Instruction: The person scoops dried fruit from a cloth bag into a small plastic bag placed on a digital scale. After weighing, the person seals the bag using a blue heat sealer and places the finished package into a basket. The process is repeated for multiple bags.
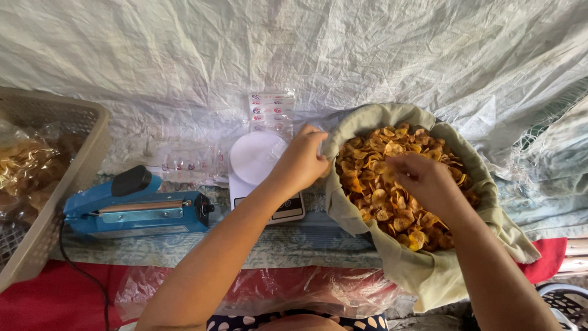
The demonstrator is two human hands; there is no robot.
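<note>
Left hand (304,160): you pinch the clear plastic bag (323,142) open, to receive chips.
Right hand (422,181): your fingers close on golden fried chips (380,196) in the cloth-lined basket (392,257).

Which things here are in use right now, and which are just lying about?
In use: left hand at a clear plastic bag; right hand in the chips; cloth-lined bowl.
Lying about: scale, blue heat sealer, basket, bag stack.

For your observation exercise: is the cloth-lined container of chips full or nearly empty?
Full. Golden chips fill the cloth-lined container close to its rim, hiding the bottom. The right hand rests on them.
</note>
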